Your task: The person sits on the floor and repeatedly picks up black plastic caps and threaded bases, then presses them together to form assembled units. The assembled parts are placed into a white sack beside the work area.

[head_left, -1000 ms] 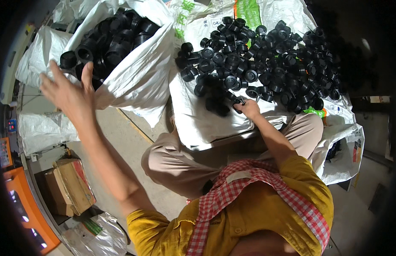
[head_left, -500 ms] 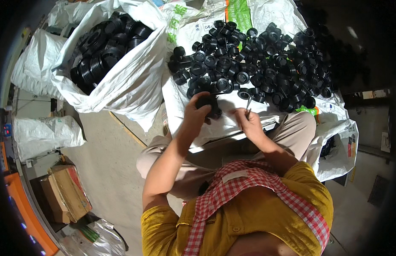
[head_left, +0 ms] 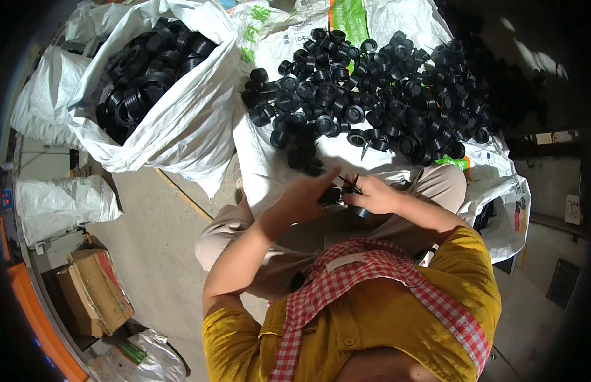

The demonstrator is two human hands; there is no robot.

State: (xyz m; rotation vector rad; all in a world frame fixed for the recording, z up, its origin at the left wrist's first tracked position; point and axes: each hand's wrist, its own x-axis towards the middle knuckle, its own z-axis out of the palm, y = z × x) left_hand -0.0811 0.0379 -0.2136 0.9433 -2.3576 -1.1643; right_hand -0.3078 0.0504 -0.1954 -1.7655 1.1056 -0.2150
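Both hands, the left hand (head_left: 306,198) and the right hand (head_left: 372,195), meet over the lap, behind a pile of caps (head_left: 378,89) on sheeting (head_left: 276,172), with a filled sack (head_left: 174,121) to the left.

This looks like a small workshop or sorting floor for plastic parts. A bare concrete floor (head_left: 143,242) carries large white woven sacks (head_left: 181,121), one filled with black plastic rings (head_left: 143,70). A heap of small black caps (head_left: 372,89) lies spread on an opened sack (head_left: 270,159). Worn cardboard boxes (head_left: 95,293) and more stuffed bags (head_left: 60,204) stand along the wall.
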